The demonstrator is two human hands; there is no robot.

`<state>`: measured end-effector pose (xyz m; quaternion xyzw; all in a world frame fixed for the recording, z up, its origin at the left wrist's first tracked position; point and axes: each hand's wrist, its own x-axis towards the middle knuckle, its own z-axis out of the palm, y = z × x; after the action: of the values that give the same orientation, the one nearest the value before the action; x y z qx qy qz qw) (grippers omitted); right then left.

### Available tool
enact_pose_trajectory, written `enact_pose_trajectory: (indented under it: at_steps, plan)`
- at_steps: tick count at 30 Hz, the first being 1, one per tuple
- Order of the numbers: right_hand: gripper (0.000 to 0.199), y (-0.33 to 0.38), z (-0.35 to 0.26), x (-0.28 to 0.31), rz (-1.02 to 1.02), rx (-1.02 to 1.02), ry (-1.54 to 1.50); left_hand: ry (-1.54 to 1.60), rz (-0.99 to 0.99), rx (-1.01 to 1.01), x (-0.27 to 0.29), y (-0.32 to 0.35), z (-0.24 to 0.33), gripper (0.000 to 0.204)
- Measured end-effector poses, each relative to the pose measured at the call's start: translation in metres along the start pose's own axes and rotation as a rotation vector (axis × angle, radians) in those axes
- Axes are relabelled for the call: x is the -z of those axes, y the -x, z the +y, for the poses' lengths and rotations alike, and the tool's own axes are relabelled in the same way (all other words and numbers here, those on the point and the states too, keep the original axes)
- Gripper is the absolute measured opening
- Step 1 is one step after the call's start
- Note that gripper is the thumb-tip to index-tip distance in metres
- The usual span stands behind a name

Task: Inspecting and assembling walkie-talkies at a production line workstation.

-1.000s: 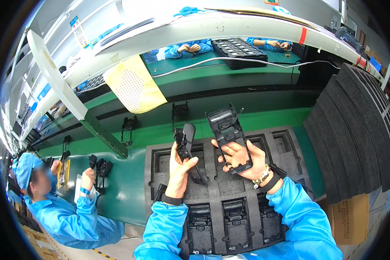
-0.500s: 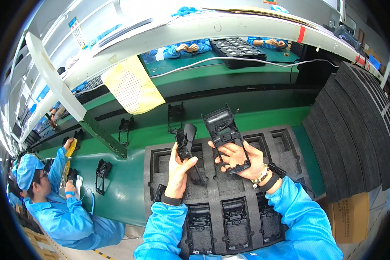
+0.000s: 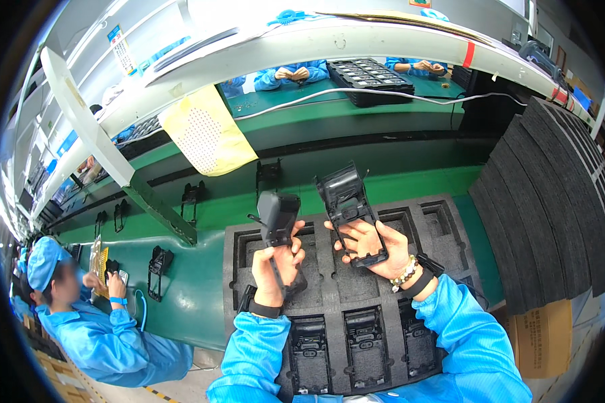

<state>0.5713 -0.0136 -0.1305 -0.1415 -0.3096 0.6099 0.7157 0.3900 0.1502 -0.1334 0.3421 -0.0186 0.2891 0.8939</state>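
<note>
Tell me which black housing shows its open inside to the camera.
The housing in the right hand, housing: hollow side faces us; the left hand's is turned edge-on.

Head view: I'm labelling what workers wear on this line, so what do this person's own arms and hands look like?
Both forearms are in bright blue smock sleeves with gathered cuffs. The hands are bare, no gloves. The left hand has a black band at the wrist. The right hand wears a pale beaded bracelet and, just behind it, a wider black strap.
</note>
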Motion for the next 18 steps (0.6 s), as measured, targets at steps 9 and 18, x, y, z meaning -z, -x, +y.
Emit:
enact_pose_trajectory:
  at_steps: [9,18]
  plan:
    - [0.063,-0.002,-0.001,-0.001,0.09,0.059,-0.02,0.185,-0.042,0.114,-0.01,0.001,0.004,0.087]
    - [0.062,-0.002,0.001,-0.003,0.136,0.022,0.025,0.235,-0.056,0.186,-0.014,0.003,0.005,0.099]
